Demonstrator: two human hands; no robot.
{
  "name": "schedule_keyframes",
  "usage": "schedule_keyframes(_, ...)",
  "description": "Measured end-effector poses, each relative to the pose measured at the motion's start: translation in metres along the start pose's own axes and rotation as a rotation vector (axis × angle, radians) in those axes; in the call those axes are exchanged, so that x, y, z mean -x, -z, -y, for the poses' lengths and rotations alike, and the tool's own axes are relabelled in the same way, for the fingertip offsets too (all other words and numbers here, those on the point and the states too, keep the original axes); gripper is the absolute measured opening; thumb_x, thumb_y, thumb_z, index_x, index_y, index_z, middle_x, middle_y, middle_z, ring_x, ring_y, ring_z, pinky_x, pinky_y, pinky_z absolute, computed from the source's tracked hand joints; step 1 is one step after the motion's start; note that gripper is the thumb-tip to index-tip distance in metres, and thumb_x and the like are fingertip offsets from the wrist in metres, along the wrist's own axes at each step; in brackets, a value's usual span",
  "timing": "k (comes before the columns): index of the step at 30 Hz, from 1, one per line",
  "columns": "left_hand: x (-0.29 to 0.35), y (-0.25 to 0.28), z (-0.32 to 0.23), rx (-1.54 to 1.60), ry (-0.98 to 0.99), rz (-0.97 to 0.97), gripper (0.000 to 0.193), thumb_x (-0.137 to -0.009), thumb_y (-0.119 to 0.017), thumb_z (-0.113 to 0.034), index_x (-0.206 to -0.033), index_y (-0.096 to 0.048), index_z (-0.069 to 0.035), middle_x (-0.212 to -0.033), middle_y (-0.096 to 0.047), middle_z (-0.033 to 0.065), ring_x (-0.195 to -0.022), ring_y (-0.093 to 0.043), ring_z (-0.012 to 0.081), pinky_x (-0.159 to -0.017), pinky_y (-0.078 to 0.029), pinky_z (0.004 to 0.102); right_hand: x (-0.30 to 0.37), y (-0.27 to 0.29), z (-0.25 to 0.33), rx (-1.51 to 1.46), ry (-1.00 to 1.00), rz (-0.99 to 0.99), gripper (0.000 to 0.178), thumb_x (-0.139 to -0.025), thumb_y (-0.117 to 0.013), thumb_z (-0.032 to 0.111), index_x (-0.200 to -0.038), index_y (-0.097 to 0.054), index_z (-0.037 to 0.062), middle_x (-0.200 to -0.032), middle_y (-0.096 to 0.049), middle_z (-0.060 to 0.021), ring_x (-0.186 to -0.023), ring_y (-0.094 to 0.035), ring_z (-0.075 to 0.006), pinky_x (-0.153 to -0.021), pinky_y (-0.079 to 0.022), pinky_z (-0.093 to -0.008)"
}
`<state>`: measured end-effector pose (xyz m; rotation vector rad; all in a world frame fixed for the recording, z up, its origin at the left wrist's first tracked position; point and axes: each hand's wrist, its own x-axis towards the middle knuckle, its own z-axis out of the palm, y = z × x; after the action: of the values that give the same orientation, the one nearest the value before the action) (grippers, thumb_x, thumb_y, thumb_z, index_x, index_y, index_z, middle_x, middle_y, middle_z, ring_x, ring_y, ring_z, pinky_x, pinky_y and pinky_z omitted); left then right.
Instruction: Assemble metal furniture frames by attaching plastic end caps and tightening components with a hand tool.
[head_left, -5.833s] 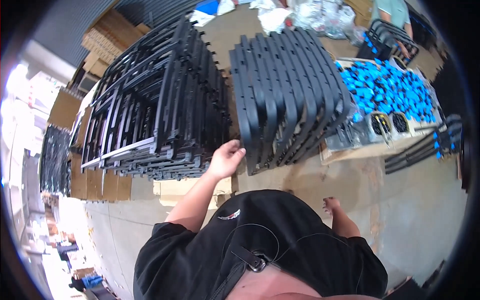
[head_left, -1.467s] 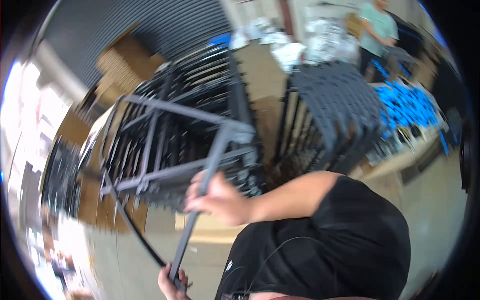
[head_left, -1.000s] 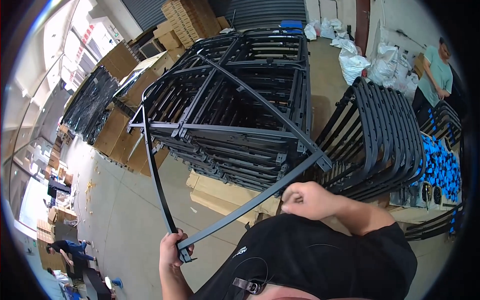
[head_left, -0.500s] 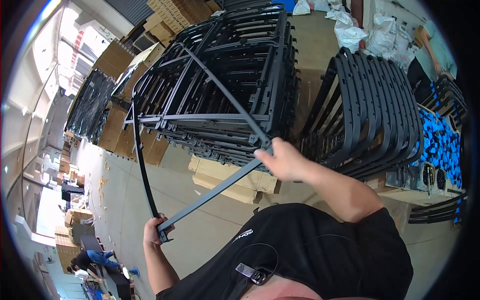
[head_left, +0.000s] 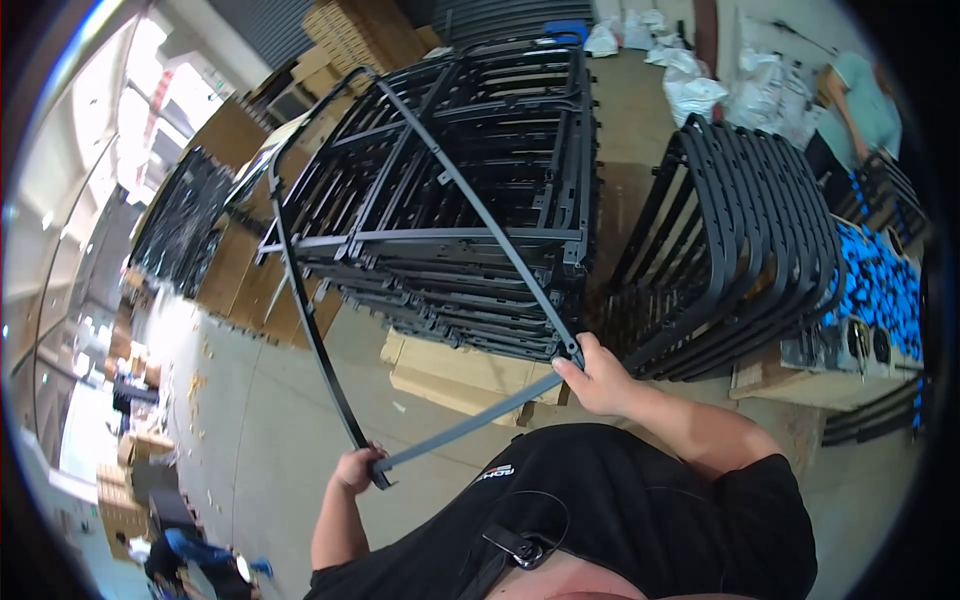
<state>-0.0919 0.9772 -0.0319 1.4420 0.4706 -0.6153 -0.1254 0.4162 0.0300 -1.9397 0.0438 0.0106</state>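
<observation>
Between my two hands is a black metal frame (head_left: 478, 415), four-sided with rounded far corners, tilted up away from me. My left hand (head_left: 357, 468) is closed around its near left corner. At the near right corner my right hand (head_left: 597, 378) grips the same frame, thumb on the top side. Behind the held frame stands a tall stack of similar black frames (head_left: 480, 237), whose near edge lies just beyond my right hand. Cardboard-wrapped supports (head_left: 455, 375) lie under that stack.
To the right, a row of curved black frames (head_left: 740, 230) stands upright. Past it, blue pieces (head_left: 880, 290) cover a bench, where another person (head_left: 858, 105) works. White sacks (head_left: 690, 85) lie at the back. Cardboard stacks (head_left: 240, 270) stand left; another person (head_left: 190, 550) is far lower left.
Both hands have shifted right and the right one lower in the picture, carrying the frame along. Its far end now stands higher against the stack. My grip on both corners stays the same.
</observation>
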Motion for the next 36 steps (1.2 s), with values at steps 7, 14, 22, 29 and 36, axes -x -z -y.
schedule_keyframes(7,-0.109,0.048,0.060,-0.131,-0.171,-0.267,0.018,-0.094,-0.062,-0.019,-0.083,-0.055,-0.006,-0.061,-0.055,0.0061,-0.050,-0.055,0.0208,-0.051,-0.047,0.0372,0.051,-0.118,-0.053,0.014,-0.027,-0.235,0.037,-0.096,-0.066,0.030,-0.112,-0.052,-0.0004,-0.083,-0.059,-0.0167,-0.078,-0.061,-0.0329,-0.073,-0.049,-0.0439)
schedule_keyframes(14,-0.151,0.078,0.120,-0.100,-0.036,-0.258,0.036,-0.100,-0.057,-0.028,-0.071,-0.048,-0.009,-0.055,-0.046,0.0047,-0.047,-0.052,0.0227,-0.048,-0.046,0.0390,0.067,-0.175,-0.077,0.259,-0.258,-0.262,0.037,-0.095,-0.062,0.034,-0.113,-0.054,0.0027,-0.096,-0.066,-0.0243,-0.092,-0.063,-0.0468,-0.080,-0.049,-0.0530)
schedule_keyframes(22,-0.183,0.111,0.073,0.187,-0.078,-0.161,0.035,-0.097,-0.058,-0.035,-0.073,-0.047,-0.012,-0.059,-0.045,0.0041,-0.051,-0.050,0.0232,-0.052,-0.047,0.0392,0.112,-0.198,-0.136,0.374,-0.484,-0.085,0.049,-0.096,-0.053,0.039,-0.120,-0.055,-0.0036,-0.117,-0.065,-0.0307,-0.111,-0.062,-0.0469,-0.094,-0.049,-0.0515)
schedule_keyframes(29,-0.171,0.125,0.007,0.112,-0.102,-0.268,0.040,-0.098,-0.060,-0.039,-0.072,-0.044,-0.014,-0.054,-0.035,0.0002,-0.046,-0.039,0.0192,-0.049,-0.038,0.0364,-0.034,-0.179,-0.089,-0.013,-0.252,-0.060,0.047,-0.080,-0.083,0.032,-0.110,-0.064,0.0008,-0.098,-0.070,-0.0119,-0.096,-0.065,-0.0207,-0.088,-0.051,-0.0356)
schedule_keyframes(36,-0.137,0.107,-0.008,0.076,-0.244,-0.352,0.032,-0.096,-0.064,-0.029,-0.074,-0.046,-0.014,-0.053,-0.036,-0.0010,-0.042,-0.038,0.0167,-0.043,-0.037,0.0345,-0.153,-0.175,0.033,-0.059,-0.300,-0.278,0.042,-0.087,-0.076,0.044,-0.091,-0.062,0.0048,-0.083,-0.062,-0.0065,-0.073,-0.058,-0.0196,-0.068,-0.048,-0.0364)
